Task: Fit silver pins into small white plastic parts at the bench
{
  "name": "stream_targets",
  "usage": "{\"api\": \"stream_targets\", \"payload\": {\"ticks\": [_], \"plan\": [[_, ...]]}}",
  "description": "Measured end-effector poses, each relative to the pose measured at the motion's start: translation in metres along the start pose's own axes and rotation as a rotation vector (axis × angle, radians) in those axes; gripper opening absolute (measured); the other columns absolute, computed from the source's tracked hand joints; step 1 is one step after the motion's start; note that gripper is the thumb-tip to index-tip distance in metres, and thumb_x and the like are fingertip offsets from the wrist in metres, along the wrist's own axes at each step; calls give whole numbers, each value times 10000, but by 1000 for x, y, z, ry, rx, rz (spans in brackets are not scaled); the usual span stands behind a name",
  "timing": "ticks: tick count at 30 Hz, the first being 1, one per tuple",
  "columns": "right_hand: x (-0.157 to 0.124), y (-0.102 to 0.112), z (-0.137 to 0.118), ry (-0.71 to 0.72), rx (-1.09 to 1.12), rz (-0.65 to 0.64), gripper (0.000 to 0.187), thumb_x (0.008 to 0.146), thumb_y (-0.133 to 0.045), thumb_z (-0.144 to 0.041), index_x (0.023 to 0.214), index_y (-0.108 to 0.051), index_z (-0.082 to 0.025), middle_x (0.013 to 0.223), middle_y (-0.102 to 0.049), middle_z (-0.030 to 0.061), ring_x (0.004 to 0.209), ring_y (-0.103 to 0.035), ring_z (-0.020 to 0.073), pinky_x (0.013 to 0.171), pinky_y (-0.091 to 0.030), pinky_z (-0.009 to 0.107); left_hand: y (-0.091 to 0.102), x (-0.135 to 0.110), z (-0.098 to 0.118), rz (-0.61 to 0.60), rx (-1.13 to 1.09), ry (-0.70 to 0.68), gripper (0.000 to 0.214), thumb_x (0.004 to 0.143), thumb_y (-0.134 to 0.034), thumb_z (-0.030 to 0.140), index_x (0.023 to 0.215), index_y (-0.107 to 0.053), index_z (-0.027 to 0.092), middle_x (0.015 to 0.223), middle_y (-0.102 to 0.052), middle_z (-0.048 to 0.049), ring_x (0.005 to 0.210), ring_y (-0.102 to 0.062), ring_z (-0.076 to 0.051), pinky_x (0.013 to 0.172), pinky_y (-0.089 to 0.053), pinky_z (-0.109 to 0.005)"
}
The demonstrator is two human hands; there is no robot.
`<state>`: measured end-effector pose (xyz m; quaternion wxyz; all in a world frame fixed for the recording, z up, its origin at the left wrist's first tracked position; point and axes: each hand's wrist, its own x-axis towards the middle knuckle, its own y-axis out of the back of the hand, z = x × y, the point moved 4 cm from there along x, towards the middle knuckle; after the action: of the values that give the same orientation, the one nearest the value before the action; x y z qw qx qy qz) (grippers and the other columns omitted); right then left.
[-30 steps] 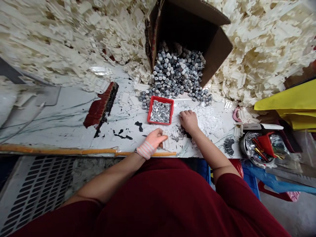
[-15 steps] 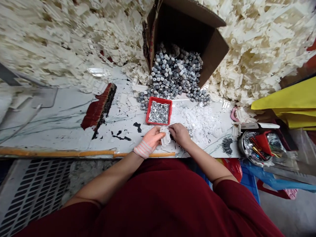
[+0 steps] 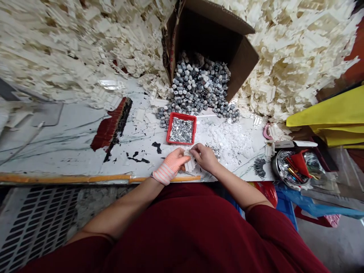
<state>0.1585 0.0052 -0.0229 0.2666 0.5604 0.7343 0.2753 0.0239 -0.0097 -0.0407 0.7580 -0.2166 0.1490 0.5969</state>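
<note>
My left hand (image 3: 174, 163), with a striped pink band round the wrist, is closed on a small white plastic part (image 3: 190, 163) near the table's front edge. My right hand (image 3: 205, 157) meets it from the right, its fingertips pinched against the top of the same part. What those fingertips hold is too small to make out. Just beyond the hands sits a red tray (image 3: 181, 130) full of small metal pins. Loose pins and small white bits lie scattered right of the hands.
A tipped cardboard box (image 3: 210, 34) spills grey cylindrical parts (image 3: 199, 89) toward the tray. Heaps of cream plastic parts (image 3: 71, 49) fill the back. A metal bowl with red and yellow tools (image 3: 295, 167) stands at right, beside yellow sheets (image 3: 327, 113). A wooden strip edges the table (image 3: 57, 144).
My right hand left the scattered pins at the right and came in to the white part held by my left hand. The left hand rose slightly toward the tray.
</note>
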Motion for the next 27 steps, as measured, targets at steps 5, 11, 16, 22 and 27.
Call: {"api": "stream_targets", "payload": {"ticks": [5, 11, 16, 22, 27], "plan": [[3, -4, 4, -26, 213, -5, 169, 878, -531, -351, 862, -585, -192, 779, -654, 12, 695, -590, 139, 659, -448, 257, 9, -2, 9, 229, 353, -224, 212, 653, -664, 265, 737, -479, 204, 545, -492, 55, 498, -486, -116, 482, -358, -212], [81, 59, 47, -58, -131, -95, 165, 876, -539, -268, 915, -659, -162, 942, -684, 73, 864, -622, 184, 794, -494, 328, 8, 5, 3, 39, 211, -99, 207, 684, -622, 294, 779, -458, 211, 515, -452, 84, 402, -455, -105, 407, -335, -210], [143, 110, 84, -208, -859, 97, 319, 871, -436, -94, 1141, -606, -76, 1147, -609, 225, 1107, -553, 307, 889, -459, 409, 11, 4, 2, 44, 198, -52, 223, 674, -612, 306, 755, -429, 208, 491, -384, 105, 381, -441, -89, 392, -357, -200], [158, 105, 100, -228, -864, -67, 310, 781, -540, -83, 1066, -660, -103, 1095, -647, 197, 1011, -609, 286, 836, -468, 349, 9, 2, 0, 35, 122, -28, 209, 674, -602, 309, 752, -442, 199, 480, -387, 104, 377, -426, -77, 375, -356, -189], [156, 112, 97, -224, -619, 38, 268, 721, -591, -121, 974, -676, -148, 963, -681, 90, 896, -608, 214, 788, -467, 298, 8, 5, -6, 26, 33, -7, 233, 649, -647, 302, 769, -487, 183, 493, -408, 98, 375, -421, -68, 367, -344, -179]]}}
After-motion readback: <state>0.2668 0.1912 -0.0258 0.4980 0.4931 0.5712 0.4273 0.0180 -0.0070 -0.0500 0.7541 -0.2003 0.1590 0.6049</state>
